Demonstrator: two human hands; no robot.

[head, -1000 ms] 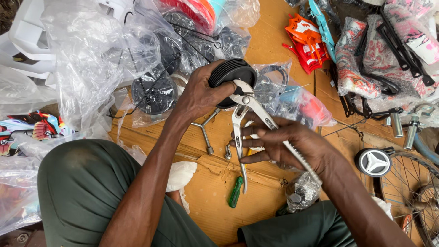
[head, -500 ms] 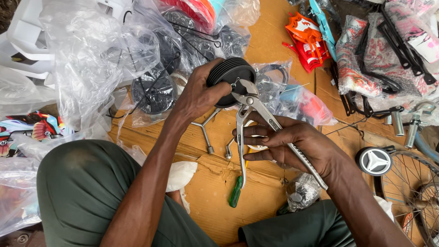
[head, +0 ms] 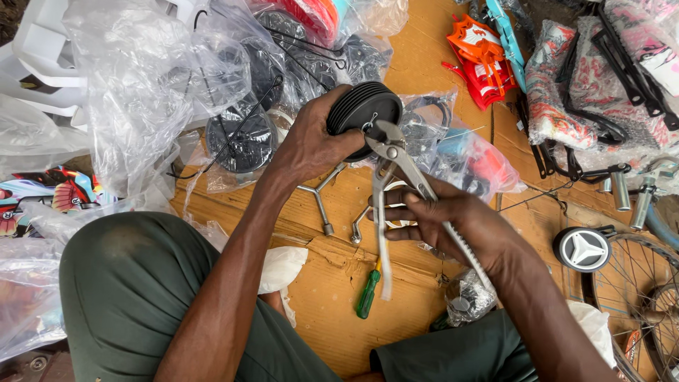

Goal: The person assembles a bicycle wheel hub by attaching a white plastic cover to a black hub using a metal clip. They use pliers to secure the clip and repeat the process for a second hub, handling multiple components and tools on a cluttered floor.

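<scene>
My left hand (head: 309,145) grips a small black ribbed wheel (head: 362,113), held up above the cardboard. My right hand (head: 453,223) holds a pair of metal pliers (head: 396,170) by its white-sleeved handles, which are spread apart. The plier jaws sit at the centre of the wheel, on a small metal part there. Under the hands lie a metal bracket with bent legs (head: 322,201) and a green-handled screwdriver (head: 368,293) on the cardboard.
Brown cardboard (head: 332,325) covers the floor. Clear plastic bags (head: 141,92) with black wheels lie at the left and back. Orange plastic parts (head: 481,60), wrapped bicycle parts (head: 566,92), a small white-hubbed wheel (head: 581,249) and a spoked wheel (head: 647,304) are at the right.
The wheel and pliers have stayed near the same spot. My right hand has shifted slightly on the handles, and the lower plier handle now hangs more steeply down.
</scene>
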